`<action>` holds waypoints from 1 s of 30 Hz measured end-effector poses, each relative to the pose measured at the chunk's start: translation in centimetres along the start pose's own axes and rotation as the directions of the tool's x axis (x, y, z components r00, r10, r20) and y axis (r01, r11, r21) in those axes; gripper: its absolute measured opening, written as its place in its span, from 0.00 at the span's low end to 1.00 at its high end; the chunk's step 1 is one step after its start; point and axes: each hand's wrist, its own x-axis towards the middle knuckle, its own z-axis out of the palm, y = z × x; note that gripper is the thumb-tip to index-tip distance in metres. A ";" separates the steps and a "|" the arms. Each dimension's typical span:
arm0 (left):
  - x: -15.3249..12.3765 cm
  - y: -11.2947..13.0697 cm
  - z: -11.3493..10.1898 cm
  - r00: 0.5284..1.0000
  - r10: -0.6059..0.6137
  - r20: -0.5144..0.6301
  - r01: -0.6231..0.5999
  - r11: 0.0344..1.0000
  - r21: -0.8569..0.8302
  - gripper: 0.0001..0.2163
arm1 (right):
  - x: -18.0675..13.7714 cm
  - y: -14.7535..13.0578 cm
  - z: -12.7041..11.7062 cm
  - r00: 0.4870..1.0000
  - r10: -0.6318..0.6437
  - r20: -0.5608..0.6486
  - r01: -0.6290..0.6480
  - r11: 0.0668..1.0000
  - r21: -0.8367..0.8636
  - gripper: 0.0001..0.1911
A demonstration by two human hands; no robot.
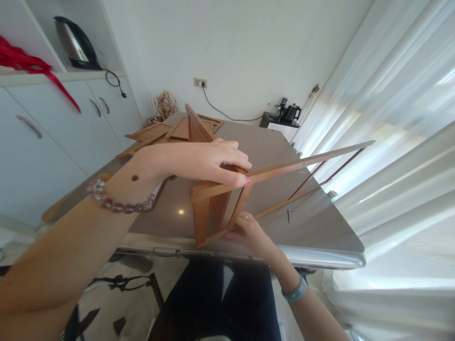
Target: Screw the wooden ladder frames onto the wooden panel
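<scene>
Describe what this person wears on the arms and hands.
Both forearms are bare. The left hand has pink nail polish and a bracelet of pinkish, clear beads at the wrist. The right hand wears a thin ring, with a light blue wristband.

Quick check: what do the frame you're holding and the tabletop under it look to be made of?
Frame: wood or wood-look board, by its even reddish-brown, matte faces; grain too blurred to confirm. Left hand and right hand grip it. Tabletop: smooth grey glossy surface, showing a light reflection; perhaps laminate or glass, with a metallic-looking rim.
</scene>
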 end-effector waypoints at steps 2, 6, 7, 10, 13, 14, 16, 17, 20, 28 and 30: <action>0.1 -0.3 0.0 1.000 0.007 -0.004 -0.007 1.000 -0.002 0.19 | 0.4 0.3 -0.2 1.000 -0.023 0.015 0.023 0.999 0.037 0.12; 0.5 -0.9 -0.1 0.999 0.029 -0.013 -0.029 1.000 -0.006 0.18 | 1.4 0.9 -0.9 0.996 -0.069 0.062 0.063 0.993 0.097 0.12; 0.6 -1.0 -0.1 0.999 0.028 -0.017 -0.028 1.000 -0.010 0.18 | 1.7 1.0 -1.1 0.995 -0.075 0.070 0.067 0.993 0.102 0.12; 0.8 -1.3 -0.2 1.000 0.016 -0.023 -0.016 1.000 -0.010 0.18 | 2.3 1.3 -1.4 0.993 -0.088 0.085 0.079 0.992 0.100 0.13; 1.0 -1.5 -0.1 0.999 0.027 -0.021 -0.027 1.000 0.003 0.17 | 2.4 1.5 -1.4 0.992 -0.085 0.088 0.078 0.994 0.080 0.14; 1.0 -1.6 -0.1 0.999 0.037 -0.023 -0.037 0.999 0.006 0.18 | 2.3 1.5 -1.3 0.993 -0.081 0.085 0.076 0.995 0.070 0.14; 1.0 -1.7 0.0 0.998 0.053 -0.028 -0.053 0.999 0.005 0.18 | 2.1 1.6 -1.1 0.994 -0.074 0.076 0.071 0.996 0.044 0.15; 1.0 -1.7 0.0 0.998 0.057 -0.029 -0.057 0.998 0.002 0.18 | 2.0 1.6 -1.1 0.995 -0.070 0.073 0.068 0.997 0.031 0.15; 1.0 -1.6 0.0 0.998 0.060 -0.027 -0.060 0.998 -0.007 0.18 | 1.9 1.5 -1.1 0.994 -0.067 0.085 0.067 0.998 0.008 0.15; 1.0 -1.4 0.0 0.997 0.065 -0.038 -0.065 0.998 -0.017 0.19 | 1.9 1.3 -1.3 0.995 -0.060 0.084 0.062 0.998 -0.021 0.15; 1.0 -1.3 0.0 0.997 0.064 -0.041 -0.065 0.998 -0.023 0.19 | 1.8 1.2 -1.3 0.995 -0.059 0.082 0.062 0.997 -0.039 0.16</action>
